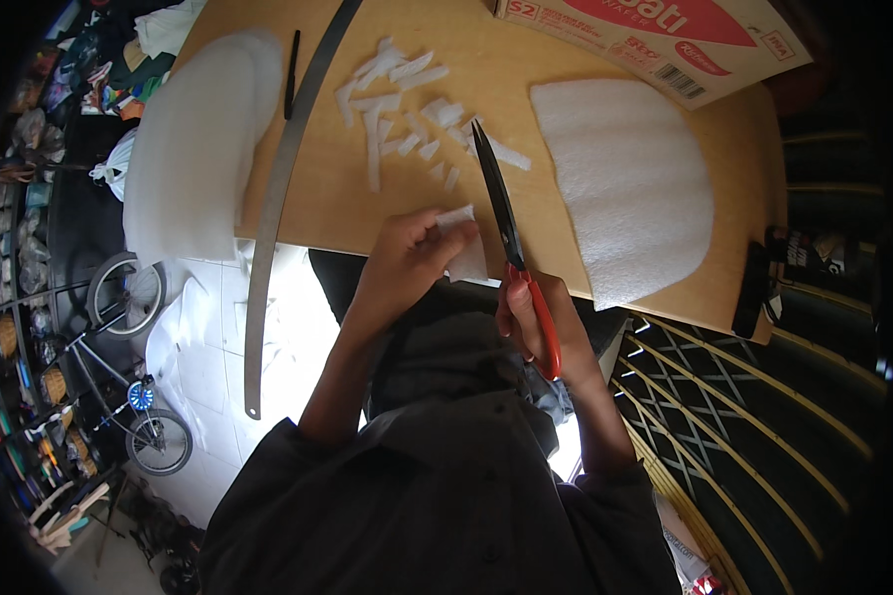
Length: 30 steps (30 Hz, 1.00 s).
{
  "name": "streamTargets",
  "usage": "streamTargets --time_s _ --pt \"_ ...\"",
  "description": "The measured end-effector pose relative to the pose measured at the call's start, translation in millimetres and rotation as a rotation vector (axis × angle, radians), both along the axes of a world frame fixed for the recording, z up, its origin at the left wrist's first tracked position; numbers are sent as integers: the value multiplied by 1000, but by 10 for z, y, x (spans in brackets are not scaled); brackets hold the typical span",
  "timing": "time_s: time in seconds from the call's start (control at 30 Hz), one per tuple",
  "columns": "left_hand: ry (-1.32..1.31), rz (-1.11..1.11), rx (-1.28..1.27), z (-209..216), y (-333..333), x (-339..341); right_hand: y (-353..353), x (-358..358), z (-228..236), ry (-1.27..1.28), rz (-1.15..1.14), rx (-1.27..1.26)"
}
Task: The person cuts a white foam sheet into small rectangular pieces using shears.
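Light brown table [318,198], spread over far side. Left, down on pale tiled floor [205,372]: bicycle [141,395]. Far right: cardboard box [665,50], cream and red print. On table, right: white foam sheet [635,188], flat, rounded along right side. On table, left: stack of foam sheets [193,149], rounded too, edges not lined up. Right of stack: long metal ruler [277,198], running far to near, near end out past table edge. Centre right: scissors [509,243], red handles, dark blades aimed far, tips by right part of foam scraps [444,112]; cannot tell if touching. Right hand [563,322] at near table edge, fingers wrapped round scissors' handles. Left hand [407,256] to left of scissors, fingers grasping small foam piece [469,262], pinched under thumb. Piece at near table edge, just left of blades. Far left, just beside ruler: thin black stick [293,74]. Smallest: scraps, strips and bits, loose scatter mid-table, farther out than left hand.
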<state>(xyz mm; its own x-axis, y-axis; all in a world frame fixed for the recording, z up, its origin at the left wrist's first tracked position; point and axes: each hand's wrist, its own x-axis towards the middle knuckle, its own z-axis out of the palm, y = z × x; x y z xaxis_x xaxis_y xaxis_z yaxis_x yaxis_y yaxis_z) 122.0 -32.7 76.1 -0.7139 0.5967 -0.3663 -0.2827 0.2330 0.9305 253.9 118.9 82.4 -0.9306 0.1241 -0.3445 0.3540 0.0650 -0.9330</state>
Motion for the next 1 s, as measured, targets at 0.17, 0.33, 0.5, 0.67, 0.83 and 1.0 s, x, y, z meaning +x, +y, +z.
streamTargets --time_s 0.17,0.33,0.5,0.67,0.83,1.0 --pt "-23 170 69 17 -82 -82 108 44 30 15 41 48" --pt "68 216 159 -40 -34 -51 91 114 28 -1 140 -7" --pt "15 226 102 -59 -69 -58 71 267 -75 -41 182 15" --pt "39 326 133 -16 -53 -45 -23 469 -49 -113 133 33" --pt "157 171 48 -95 29 9 -113 578 -122 -127 132 108" --pt "193 60 71 -158 30 33 -123 583 -105 -180 117 111"
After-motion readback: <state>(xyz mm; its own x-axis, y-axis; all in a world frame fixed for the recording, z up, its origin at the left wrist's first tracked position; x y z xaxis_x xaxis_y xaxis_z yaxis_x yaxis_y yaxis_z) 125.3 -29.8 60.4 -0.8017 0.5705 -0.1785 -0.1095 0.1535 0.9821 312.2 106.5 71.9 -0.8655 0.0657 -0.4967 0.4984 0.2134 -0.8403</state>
